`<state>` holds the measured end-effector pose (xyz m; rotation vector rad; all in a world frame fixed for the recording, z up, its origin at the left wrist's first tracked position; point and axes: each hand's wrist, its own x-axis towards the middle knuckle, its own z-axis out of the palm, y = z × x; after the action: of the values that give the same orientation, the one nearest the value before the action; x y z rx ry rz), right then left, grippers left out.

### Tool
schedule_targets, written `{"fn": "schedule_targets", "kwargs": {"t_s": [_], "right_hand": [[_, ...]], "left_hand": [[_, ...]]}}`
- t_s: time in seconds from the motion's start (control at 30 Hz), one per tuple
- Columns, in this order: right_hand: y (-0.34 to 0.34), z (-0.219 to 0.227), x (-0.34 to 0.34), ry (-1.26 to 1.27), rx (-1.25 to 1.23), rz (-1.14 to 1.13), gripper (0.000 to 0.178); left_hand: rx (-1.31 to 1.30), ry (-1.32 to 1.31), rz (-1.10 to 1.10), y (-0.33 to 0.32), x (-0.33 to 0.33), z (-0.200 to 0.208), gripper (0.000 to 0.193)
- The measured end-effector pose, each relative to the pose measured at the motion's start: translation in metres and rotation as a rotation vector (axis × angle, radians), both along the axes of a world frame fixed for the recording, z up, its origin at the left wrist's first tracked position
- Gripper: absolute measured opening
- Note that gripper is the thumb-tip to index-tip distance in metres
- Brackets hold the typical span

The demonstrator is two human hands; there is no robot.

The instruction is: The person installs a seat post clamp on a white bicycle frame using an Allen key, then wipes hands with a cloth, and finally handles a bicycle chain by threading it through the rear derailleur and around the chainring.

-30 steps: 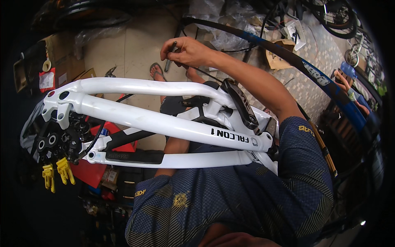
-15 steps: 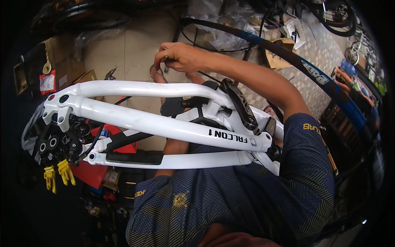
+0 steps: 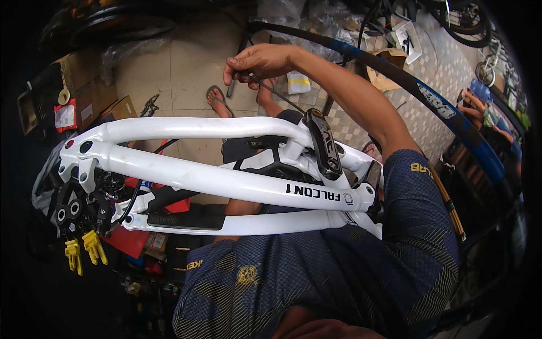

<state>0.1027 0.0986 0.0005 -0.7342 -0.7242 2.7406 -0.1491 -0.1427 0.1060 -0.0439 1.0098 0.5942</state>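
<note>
A white bicycle frame point(image 3: 209, 175) lies across the view in front of my chest, with a black crank arm point(image 3: 326, 147) at its right part. Beyond the frame, my right hand point(image 3: 259, 61) is closed on a thin dark rod point(image 3: 276, 93). The rod slants down to the upper end of the crank arm; whether it is a hex key or a cable I cannot tell. My left arm point(image 3: 244, 207) passes beneath the frame, and the left hand is hidden. Yellow plastic blocks point(image 3: 94, 247) sit in black brake calipers at the frame's left end.
A dark blue curved tube or rim point(image 3: 389, 68) arcs across the upper right. Cardboard boxes point(image 3: 84, 90) stand at the left, near a sandalled foot point(image 3: 217, 100). Another person's arm point(image 3: 471, 107) shows at the far right. Bicycles point(image 3: 460, 25) and plastic wrap lie farther back.
My right hand has moved up and to the right, exposing more of the rod. The crank arm has turned slightly, its lower end moving left. The frame has shifted a little lower in view.
</note>
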Motion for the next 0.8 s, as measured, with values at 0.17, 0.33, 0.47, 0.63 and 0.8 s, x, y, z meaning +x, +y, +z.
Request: {"fn": "schedule_targets", "kwargs": {"t_s": [0.17,0.33,0.47,0.63,0.8], "right_hand": [[0.010,0.007,0.000,0.013,-0.007,0.072,0.052],[0.010,0.013,-0.006,-0.035,0.028,0.091,0.050],[0.011,0.021,-0.008,-0.048,0.126,0.095,0.052],[0.014,0.047,-0.011,-0.187,0.346,0.115,0.053],[0.015,0.072,-0.020,-0.360,0.469,0.211,0.053]], "left_hand": [[0.003,-0.009,-0.007,0.004,0.001,-0.003,0.036],[0.007,-0.018,-0.007,0.007,0.003,-0.005,0.037],[0.013,-0.022,-0.002,0.010,0.004,-0.007,0.037],[0.018,-0.030,0.002,0.012,0.005,-0.010,0.038],[0.026,-0.046,-0.002,0.015,0.007,-0.013,0.038]]}}
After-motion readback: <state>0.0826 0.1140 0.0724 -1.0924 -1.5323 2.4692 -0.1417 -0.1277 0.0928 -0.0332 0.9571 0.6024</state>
